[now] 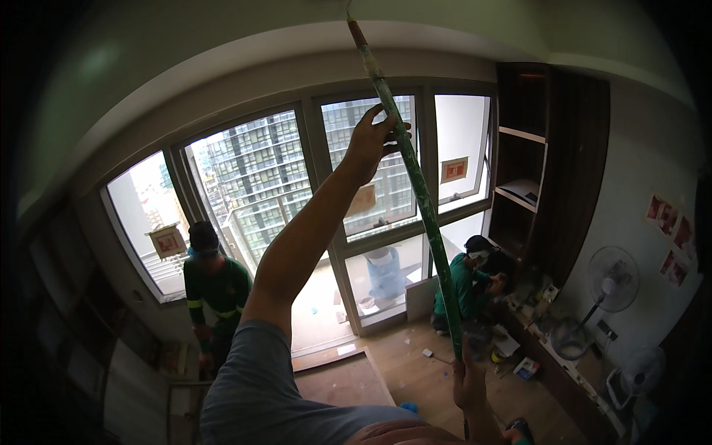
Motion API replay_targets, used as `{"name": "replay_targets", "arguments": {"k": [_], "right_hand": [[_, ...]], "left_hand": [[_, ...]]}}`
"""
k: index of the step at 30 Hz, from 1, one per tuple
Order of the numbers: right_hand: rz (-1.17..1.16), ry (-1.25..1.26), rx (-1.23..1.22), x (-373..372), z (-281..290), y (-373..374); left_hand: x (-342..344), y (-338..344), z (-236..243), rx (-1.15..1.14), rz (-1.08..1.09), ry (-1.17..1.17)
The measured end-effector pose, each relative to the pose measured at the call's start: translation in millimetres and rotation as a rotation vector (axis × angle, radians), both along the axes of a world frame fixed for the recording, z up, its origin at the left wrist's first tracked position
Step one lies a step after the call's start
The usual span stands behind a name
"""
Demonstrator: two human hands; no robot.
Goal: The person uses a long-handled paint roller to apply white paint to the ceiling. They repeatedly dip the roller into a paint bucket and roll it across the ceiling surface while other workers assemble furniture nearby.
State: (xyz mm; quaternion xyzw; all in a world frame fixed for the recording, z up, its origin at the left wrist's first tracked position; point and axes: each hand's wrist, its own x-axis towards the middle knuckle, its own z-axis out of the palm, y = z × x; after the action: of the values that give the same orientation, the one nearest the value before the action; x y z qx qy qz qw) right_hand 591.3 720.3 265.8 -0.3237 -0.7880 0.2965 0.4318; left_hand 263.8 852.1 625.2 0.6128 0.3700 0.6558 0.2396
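Note:
A long green pole [424, 200], splotched with pale paint, runs slantwise from near the ceiling down to my waist. Its top end is brown, and a thin wire-like piece sticks out there; whatever it carries is beyond the picture's upper edge. My left hand [374, 141] is raised high with its fingers curled round the upper part of the pole. Low down, my right hand [469, 384] grips the pole's bottom end.
A person in a green long-sleeved top [215, 285] stands at the left. Another person [460, 285] crouches by a low ledge with tools, near a standing fan [612, 280]. Tall windows [311, 159] fill the far wall beside a dark shelf cabinet [571, 170]. A brown board [348, 382] lies below me.

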Motion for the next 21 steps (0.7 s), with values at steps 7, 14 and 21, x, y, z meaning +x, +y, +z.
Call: {"name": "replay_targets", "arguments": {"k": [7, 14, 21], "right_hand": [[-0.054, 0.055, 0.146, -44, 146, 60], [-0.074, 0.113, 0.329, -92, 275, 113], [-0.111, 0.113, 0.491, -115, 328, 131]], "left_hand": [[14, -23, 15, 0.055, -0.074, 0.183], [8, -54, 25, 0.085, -0.005, 0.273], [-1, -60, 29, 0.106, 0.041, 0.321]]}}
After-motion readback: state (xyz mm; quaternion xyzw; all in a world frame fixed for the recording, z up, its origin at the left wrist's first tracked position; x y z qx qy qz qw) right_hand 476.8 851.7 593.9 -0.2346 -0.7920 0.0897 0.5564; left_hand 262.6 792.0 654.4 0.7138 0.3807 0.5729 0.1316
